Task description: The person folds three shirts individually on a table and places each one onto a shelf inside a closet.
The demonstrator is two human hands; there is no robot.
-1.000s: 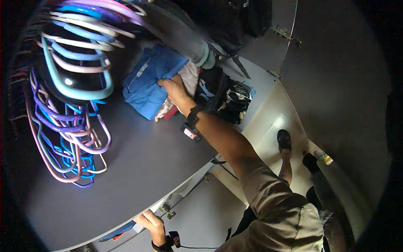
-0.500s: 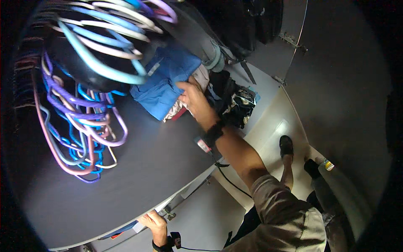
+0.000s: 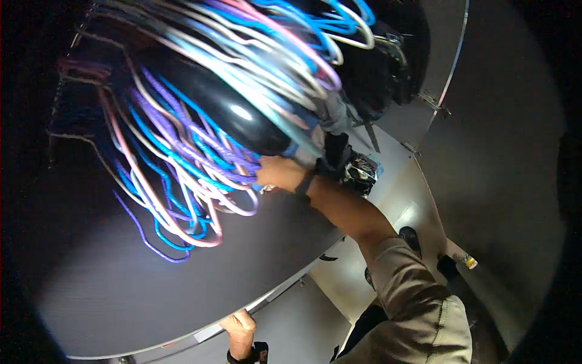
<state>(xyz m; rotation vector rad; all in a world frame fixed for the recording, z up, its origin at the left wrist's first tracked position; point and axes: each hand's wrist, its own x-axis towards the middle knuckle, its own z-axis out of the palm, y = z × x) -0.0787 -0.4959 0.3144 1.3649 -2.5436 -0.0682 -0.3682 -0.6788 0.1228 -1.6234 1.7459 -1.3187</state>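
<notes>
My left hand (image 3: pixel 240 326) curls its fingers over the pale edge of a broad dark grey shelf (image 3: pixel 242 273), a black strap round its wrist. My right hand (image 3: pixel 282 173) reaches in over the shelf at the middle. Its fingertips are hidden behind a bundle of looped cords (image 3: pixel 176 176) in blue, purple, pink and white. Only a sliver of blue folded cloth (image 3: pixel 292 149) shows beside that hand; the cords hide the rest. Whether the right hand grips the cloth, I cannot tell.
A glossy black rounded thing (image 3: pixel 239 112) shows among the cords, which blur across the top. Dark bundled cloth (image 3: pixel 361 173) lies beyond my right wrist. Metal hinges (image 3: pixel 433 103) join grey panels at the right. A dark shoe (image 3: pixel 410 239) shows on the pale floor.
The cords have swung right and down in view, covering the blue cloth and my right fingers. My left hand stays on the shelf edge.
</notes>
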